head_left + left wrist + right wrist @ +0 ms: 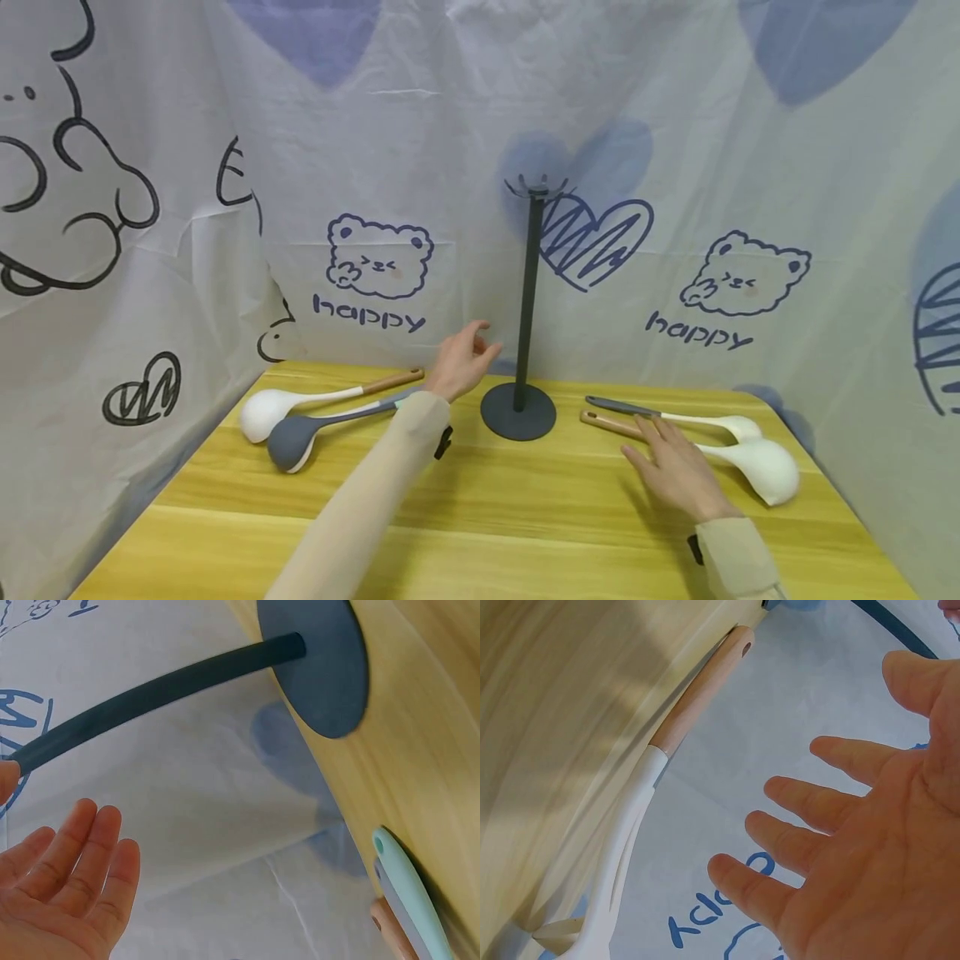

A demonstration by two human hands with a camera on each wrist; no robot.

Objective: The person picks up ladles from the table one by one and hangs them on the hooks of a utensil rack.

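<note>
A dark stand (527,308) with a round base and a ring of hooks on top rises from the table. My left hand (461,362) hovers just left of its pole, fingers loosely bent around nothing. Under that wrist lie a white ladle (262,414) with a wooden handle and a dark grey ladle (291,442); a mint green handle (409,889) shows beside them. My right hand (675,471) is held over the right-hand utensils with its fingers spread, holding nothing. Below it lie a white ladle (768,471) with a wooden handle (705,690) and a cream-headed utensil (742,427) with a grey handle.
The wooden table (525,517) reaches back to a hanging white cloth (465,125) printed with bears and hearts. More of the cloth hangs along the left and right sides. The stand's round base (498,412) sits near the table's back edge, between the two groups of utensils.
</note>
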